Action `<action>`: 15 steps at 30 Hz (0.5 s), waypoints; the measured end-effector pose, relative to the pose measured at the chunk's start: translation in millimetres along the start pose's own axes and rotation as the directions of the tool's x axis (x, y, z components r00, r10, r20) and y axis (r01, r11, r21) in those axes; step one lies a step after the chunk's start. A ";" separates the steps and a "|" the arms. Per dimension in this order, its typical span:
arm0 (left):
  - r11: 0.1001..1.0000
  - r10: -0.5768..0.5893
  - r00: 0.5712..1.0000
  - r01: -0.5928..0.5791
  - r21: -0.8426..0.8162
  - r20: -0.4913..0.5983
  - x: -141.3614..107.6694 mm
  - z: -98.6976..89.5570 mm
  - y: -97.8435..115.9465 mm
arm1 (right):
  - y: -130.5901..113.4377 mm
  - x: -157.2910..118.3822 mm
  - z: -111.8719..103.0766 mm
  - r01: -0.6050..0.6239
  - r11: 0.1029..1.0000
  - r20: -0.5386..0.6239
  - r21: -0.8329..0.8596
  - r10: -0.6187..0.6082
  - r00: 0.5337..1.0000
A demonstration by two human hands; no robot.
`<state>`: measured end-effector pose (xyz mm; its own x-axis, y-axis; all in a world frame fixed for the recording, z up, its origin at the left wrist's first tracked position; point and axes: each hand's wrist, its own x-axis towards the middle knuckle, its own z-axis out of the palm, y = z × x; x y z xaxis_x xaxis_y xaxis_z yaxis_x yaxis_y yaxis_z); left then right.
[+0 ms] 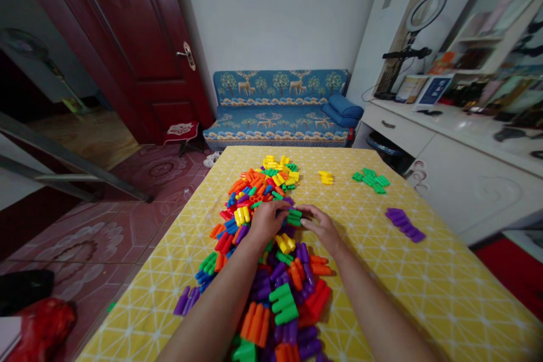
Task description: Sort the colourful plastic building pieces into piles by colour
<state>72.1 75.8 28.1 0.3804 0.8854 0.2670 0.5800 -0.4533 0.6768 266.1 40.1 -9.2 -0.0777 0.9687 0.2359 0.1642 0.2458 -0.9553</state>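
I see two bare hands meeting over a long, heaped pile of plastic blocks (pixel 257 317) in red, orange, yellow, green, blue and purple, on a surface (pixel 360 294) with a yellow, white-lined cover. The left hand (pixel 268 220) and right hand (pixel 321 226) grip opposite sides of a green block (pixel 294 217), fingers closed on it, at the pile's right edge. Right of the pile, apart from it, lie three small groups: yellow blocks (pixel 326 177) nearest the pile, green blocks (pixel 371 180) farther right, and purple blocks (pixel 404 224) closer to me. Beyond the surface, a blue sofa (pixel 278 119) patterned with deer and trees stands against a pale wall (pixel 275 11).
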 end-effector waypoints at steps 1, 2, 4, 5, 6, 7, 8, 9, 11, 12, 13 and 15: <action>1.000 -0.010 1.000 0.010 -0.029 -0.006 -0.6 0.0 -0.1 | -0.5 -1.5 1.2 0.007 1.000 -0.020 -0.005 -0.007 1.000; 0.998 -0.012 1.000 0.012 -0.058 0.001 -1.3 -0.1 0.1 | -0.7 -2.0 2.7 0.030 0.999 -0.041 -0.030 -0.031 0.999; 0.994 0.013 0.999 -0.010 -0.105 0.031 -3.3 -1.1 1.1 | -0.1 -1.0 6.3 0.100 0.989 -0.070 -0.111 -0.109 0.992; 0.993 0.040 0.998 -0.035 -0.114 0.044 -4.2 -1.9 1.7 | 0.4 -0.2 8.3 0.136 0.979 -0.073 -0.152 -0.148 0.986; 0.992 0.074 0.996 -0.068 -0.105 0.058 -5.0 -2.8 2.4 | 0.9 0.3 10.2 0.167 0.968 -0.065 -0.187 -0.182 0.981; 0.992 0.108 0.991 -0.102 -0.080 0.073 -5.7 -3.7 3.0 | 1.3 0.4 12.2 0.194 0.957 -0.052 -0.217 -0.209 0.976; 0.990 0.136 0.986 -0.133 -0.042 0.093 -6.0 -4.5 3.5 | 1.7 0.0 14.0 0.209 0.947 -0.037 -0.243 -0.225 0.974; 0.988 0.155 0.981 -0.156 0.002 0.119 -6.2 -5.1 3.8 | 2.2 -0.9 15.4 0.212 0.940 -0.025 -0.266 -0.227 0.974; 0.980 0.162 0.973 -0.178 0.087 0.168 -5.9 -5.8 4.0 | 4.0 -2.8 15.2 0.185 0.934 -0.013 -0.304 -0.199 0.980; 0.977 0.154 0.971 -0.177 0.121 0.181 -5.6 -5.9 3.9 | 5.6 -3.0 12.6 0.151 0.936 -0.042 -0.317 -0.173 0.984; 0.974 0.143 0.972 -0.171 0.148 0.185 -5.4 -5.9 3.9 | 7.9 -2.3 7.4 0.103 0.940 -0.103 -0.326 -0.144 0.984; 0.969 0.123 0.974 -0.159 0.188 0.189 -5.0 -6.0 4.3 | 14.4 2.1 -11.4 -0.007 0.943 -0.296 -0.332 -0.097 0.950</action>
<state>68.3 70.1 33.8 0.5784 0.7872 0.2138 0.6369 -0.5996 0.4847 279.5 46.1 -20.5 0.2017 0.9070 0.3698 0.4822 0.2366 -0.8435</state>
